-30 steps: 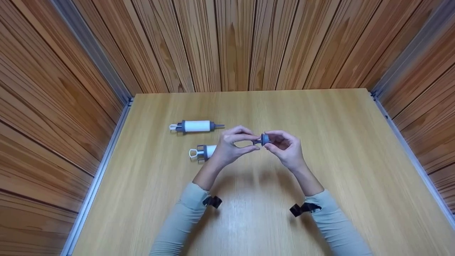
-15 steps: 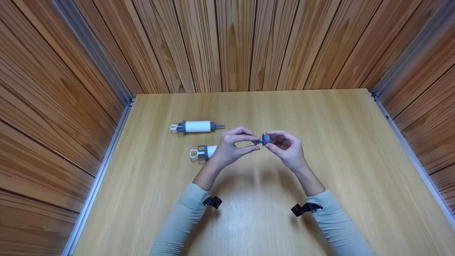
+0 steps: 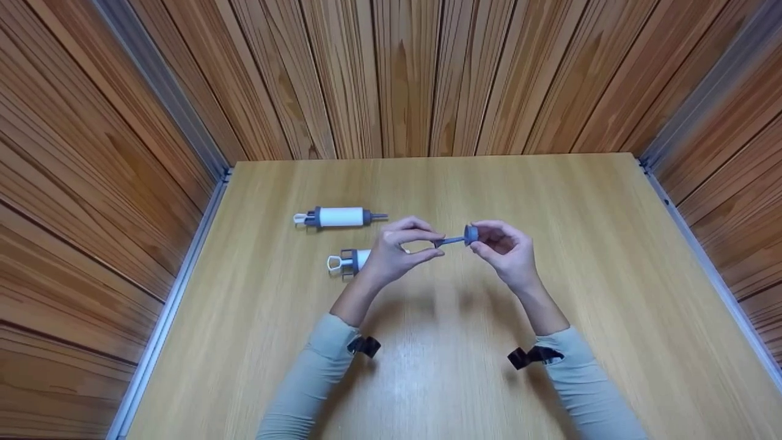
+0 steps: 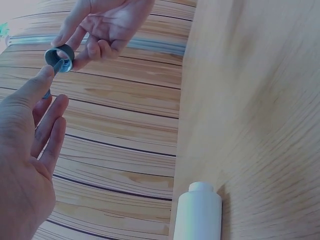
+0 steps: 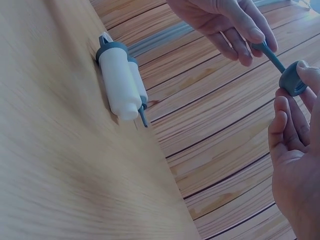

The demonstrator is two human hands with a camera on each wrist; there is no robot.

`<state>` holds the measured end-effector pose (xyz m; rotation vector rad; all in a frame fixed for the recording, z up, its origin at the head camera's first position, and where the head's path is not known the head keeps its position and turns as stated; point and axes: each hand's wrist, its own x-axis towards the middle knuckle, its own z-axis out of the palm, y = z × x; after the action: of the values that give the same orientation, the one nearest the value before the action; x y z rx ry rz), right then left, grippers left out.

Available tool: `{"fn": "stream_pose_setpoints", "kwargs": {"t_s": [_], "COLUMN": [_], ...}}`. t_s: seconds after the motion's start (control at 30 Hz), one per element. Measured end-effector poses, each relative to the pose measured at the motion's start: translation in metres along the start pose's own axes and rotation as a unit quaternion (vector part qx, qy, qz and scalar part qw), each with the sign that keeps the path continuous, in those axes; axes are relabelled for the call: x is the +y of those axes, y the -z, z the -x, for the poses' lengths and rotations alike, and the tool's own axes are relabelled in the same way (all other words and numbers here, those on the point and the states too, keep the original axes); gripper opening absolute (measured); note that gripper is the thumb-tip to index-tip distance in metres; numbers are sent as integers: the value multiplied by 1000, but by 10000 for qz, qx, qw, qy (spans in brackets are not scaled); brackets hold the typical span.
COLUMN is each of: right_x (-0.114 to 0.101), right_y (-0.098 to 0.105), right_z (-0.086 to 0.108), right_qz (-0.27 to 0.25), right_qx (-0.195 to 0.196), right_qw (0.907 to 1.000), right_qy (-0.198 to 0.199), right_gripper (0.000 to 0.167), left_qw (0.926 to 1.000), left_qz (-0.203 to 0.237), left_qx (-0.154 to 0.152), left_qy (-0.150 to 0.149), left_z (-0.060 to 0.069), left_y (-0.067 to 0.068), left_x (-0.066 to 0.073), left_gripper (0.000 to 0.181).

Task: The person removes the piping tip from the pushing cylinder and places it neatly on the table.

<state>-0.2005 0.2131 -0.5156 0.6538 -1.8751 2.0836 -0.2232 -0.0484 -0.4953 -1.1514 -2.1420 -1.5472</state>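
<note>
My left hand (image 3: pixel 397 250) pinches the end of a thin grey nozzle (image 3: pixel 453 240) between thumb and fingers. At the nozzle's other end, my right hand (image 3: pixel 512 255) pinches a grey ring-shaped cap (image 3: pixel 470 234). The cap's hollow inside (image 4: pixel 65 64) shows in the left wrist view, with the nozzle reaching into its opening; how far cannot be told. Both pieces are held above the table. Partly behind my left hand lies a white syringe-like tube (image 3: pixel 363 258) with a grey collar and looped handle; its bare white neck (image 5: pixel 131 111) shows in the right wrist view.
Farther back on the table (image 3: pixel 550 201) lies a similar white syringe-like tube (image 3: pixel 341 216), with a grey nozzle on its right end and a looped handle on its left. Wooden plank walls (image 3: pixel 403 79) stand behind and on both sides.
My right hand and the cap have moved right, away from my left hand. More of the nozzle now shows between the hands. My left hand has stayed almost in place.
</note>
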Motion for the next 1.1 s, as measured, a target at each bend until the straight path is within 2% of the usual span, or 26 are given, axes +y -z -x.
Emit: {"fn": "stream_pose_setpoints", "kwargs": {"t_s": [0.23, 0.53, 0.8, 0.93, 1.1], "right_x": [-1, -4, -5, -7, -9], "right_y": [11, 31, 50, 57, 65], "right_z": [0, -4, -3, -3, -5], "right_qz": [75, -23, -114, 54, 53], "right_qx": [49, 433, 602, 717, 803], "right_qw": [10000, 9989, 9978, 9971, 9965], "right_qy": [38, 169, 252, 236, 228], "right_gripper": [31, 32, 33, 32, 32], "left_qw": [10000, 9998, 9999, 9999, 9992], "left_qz": [-79, -124, 4, 3, 83], "left_qx": [-7, 99, -74, -171, -220], "left_qy": [-6, -115, -134, -13, 318], "left_z": [-3, -14, -24, -29, -37], "left_y": [-3, -9, -17, -21, -24], "left_x": [3, 3, 2, 2, 2], "left_gripper": [24, 24, 24, 24, 24]}}
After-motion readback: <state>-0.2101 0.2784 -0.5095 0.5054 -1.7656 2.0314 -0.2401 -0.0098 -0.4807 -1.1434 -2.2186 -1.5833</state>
